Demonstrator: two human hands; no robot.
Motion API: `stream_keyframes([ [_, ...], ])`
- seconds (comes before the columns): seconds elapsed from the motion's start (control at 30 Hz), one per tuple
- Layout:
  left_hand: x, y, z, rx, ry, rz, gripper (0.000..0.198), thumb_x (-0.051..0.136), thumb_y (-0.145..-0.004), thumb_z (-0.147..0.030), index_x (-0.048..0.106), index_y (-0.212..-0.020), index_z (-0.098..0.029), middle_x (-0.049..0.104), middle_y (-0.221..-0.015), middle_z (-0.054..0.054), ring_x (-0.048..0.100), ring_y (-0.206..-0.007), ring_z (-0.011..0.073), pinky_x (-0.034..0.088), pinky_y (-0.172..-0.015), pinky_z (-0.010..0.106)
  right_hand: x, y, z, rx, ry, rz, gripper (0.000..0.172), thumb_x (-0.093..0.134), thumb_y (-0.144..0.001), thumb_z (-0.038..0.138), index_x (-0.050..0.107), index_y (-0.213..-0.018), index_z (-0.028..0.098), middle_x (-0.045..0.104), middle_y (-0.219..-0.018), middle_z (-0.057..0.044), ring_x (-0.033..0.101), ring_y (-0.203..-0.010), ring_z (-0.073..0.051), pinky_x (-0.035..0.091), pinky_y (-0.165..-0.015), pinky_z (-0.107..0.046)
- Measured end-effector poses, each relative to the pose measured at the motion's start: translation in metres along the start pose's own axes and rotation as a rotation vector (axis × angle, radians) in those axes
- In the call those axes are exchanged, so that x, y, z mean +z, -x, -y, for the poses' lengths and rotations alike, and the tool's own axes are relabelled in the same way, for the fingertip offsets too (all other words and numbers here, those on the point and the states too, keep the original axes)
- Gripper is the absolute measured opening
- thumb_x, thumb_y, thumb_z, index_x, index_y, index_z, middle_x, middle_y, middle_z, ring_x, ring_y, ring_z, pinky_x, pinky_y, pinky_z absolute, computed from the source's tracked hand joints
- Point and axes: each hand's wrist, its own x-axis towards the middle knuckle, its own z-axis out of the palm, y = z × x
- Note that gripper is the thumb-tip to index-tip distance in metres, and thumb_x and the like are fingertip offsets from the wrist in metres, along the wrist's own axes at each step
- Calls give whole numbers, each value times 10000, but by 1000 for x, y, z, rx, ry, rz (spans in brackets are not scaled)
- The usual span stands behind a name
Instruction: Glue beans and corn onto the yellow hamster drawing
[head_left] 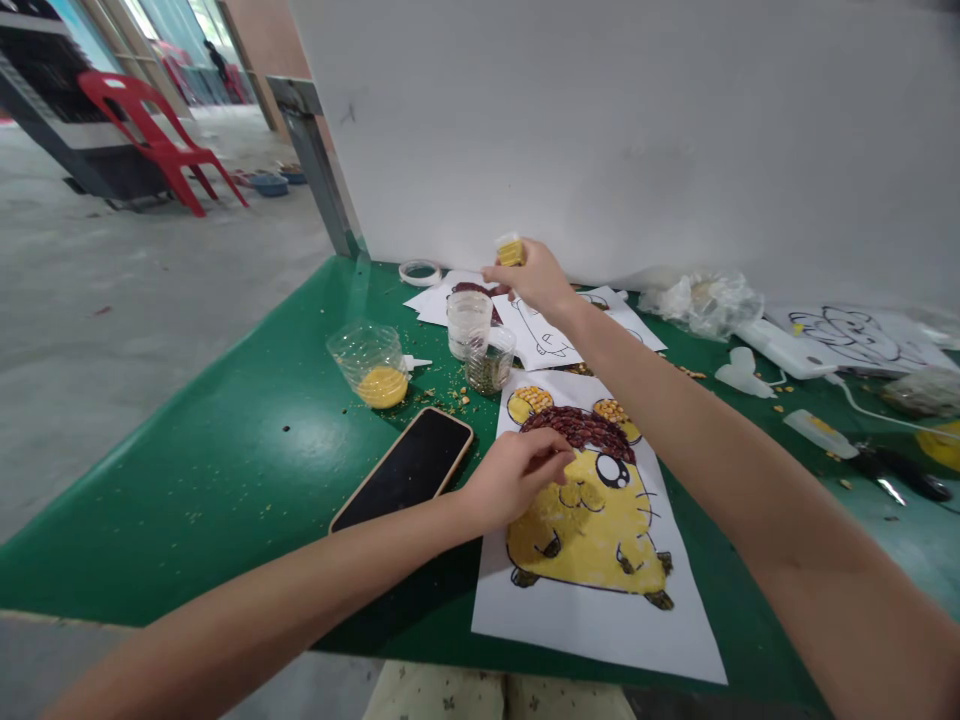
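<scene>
My right hand (536, 275) is raised over the far side of the table, its fingers closed round a small clear cup with yellow contents (511, 250). Below it, my left hand (521, 475) hovers over or rests on a hamster picture (592, 540), fingers curled together in a pinch; anything inside them is hidden. The picture is yellow, with dark red beans on the head, corn kernels in the ears and a yellow grainy patch round the mouth. My left hand covers part of its face.
A phone (405, 470) lies left of the picture. Behind it stand clear cups, one tilted with yellow grains (382, 387), one with green grains (489, 372). Other drawings (536, 335), a tape roll (420, 272), a plastic bag (705, 300) and a white glue gun (784, 347) lie farther back.
</scene>
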Motion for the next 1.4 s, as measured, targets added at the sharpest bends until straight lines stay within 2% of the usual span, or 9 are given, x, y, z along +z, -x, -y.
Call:
stream_keyframes([
  [0.2, 1, 2, 2, -31, -4, -6, 260, 451, -856, -313, 494, -645, -165, 595, -573, -13, 531, -526, 101, 366, -494, 189, -49, 73, -17, 34, 91, -126, 251, 657, -720, 351, 466, -684, 192, 438, -504, 54, 403, -445, -84, 341, -432, -241],
  [0.4, 2, 1, 0, -91, 55, 24, 295, 456, -854, -363, 478, -637, -164, 603, -565, -5, 563, -534, 106, 402, -507, 183, -99, 154, -51, 35, 368, -299, 231, 595, -763, 390, 464, -718, 205, 457, -611, 43, 410, -533, -108, 345, -491, -250],
  [0.5, 1, 1, -1, -137, 98, 43, 315, 446, -856, -389, 435, -629, -171, 550, -485, -27, 499, -438, 83, 358, -435, 165, -111, 180, -59, 101, 356, -396, 214, 601, -750, 375, 474, -748, 203, 460, -636, 39, 414, -543, -110, 346, -487, -241],
  [0.67, -1, 0, 0, -146, 123, 50, 287, 395, -882, -393, 442, -697, -179, 495, -436, -51, 441, -392, 69, 338, -413, 152, -95, 204, -44, 110, 202, -292, 188, 596, -761, 350, 480, -803, 207, 476, -654, 36, 443, -567, -116, 379, -517, -240],
  [0.83, -1, 0, 0, -173, 165, 70, 222, 427, -871, -376, 486, -787, -179, 548, -484, -38, 488, -408, 82, 354, -394, 153, -62, 204, -17, -30, 323, -149, 117, 549, -797, 285, 456, -789, 214, 510, -684, 25, 476, -585, -116, 378, -527, -229],
  [1.0, -2, -3, 2, -220, 293, 12, 154, 500, -826, -301, 549, -808, -156, 570, -500, -30, 515, -415, 82, 402, -420, 164, -42, 205, -18, -279, 457, -16, 126, 538, -773, 207, 463, -874, 204, 565, -802, -27, 531, -707, -162, 418, -630, -275],
  [1.17, -4, -9, 9, -230, 397, -13, 201, 599, -768, -311, 515, -684, -149, 563, -450, -30, 498, -380, 79, 384, -392, 164, -46, 216, -29, -488, 544, 42, 156, 539, -761, 196, 472, -902, 204, 577, -824, -54, 536, -773, -203, 425, -672, -320],
  [1.27, -4, -12, 10, -215, 487, -23, 188, 579, -795, -307, 548, -723, -136, 625, -535, 2, 569, -471, 95, 458, -479, 191, -53, 219, -31, -478, 531, -10, 183, 547, -750, 171, 471, -913, 205, 571, -812, -49, 533, -744, -194, 427, -652, -313],
  [1.4, -4, -14, 10, -190, 597, -25, 166, 581, -798, -250, 621, -886, -115, 688, -751, 50, 646, -711, 128, 517, -658, 233, -56, 218, -30, -421, 510, -82, 180, 559, -744, 159, 489, -902, 211, 586, -810, -42, 553, -749, -190, 442, -662, -312],
])
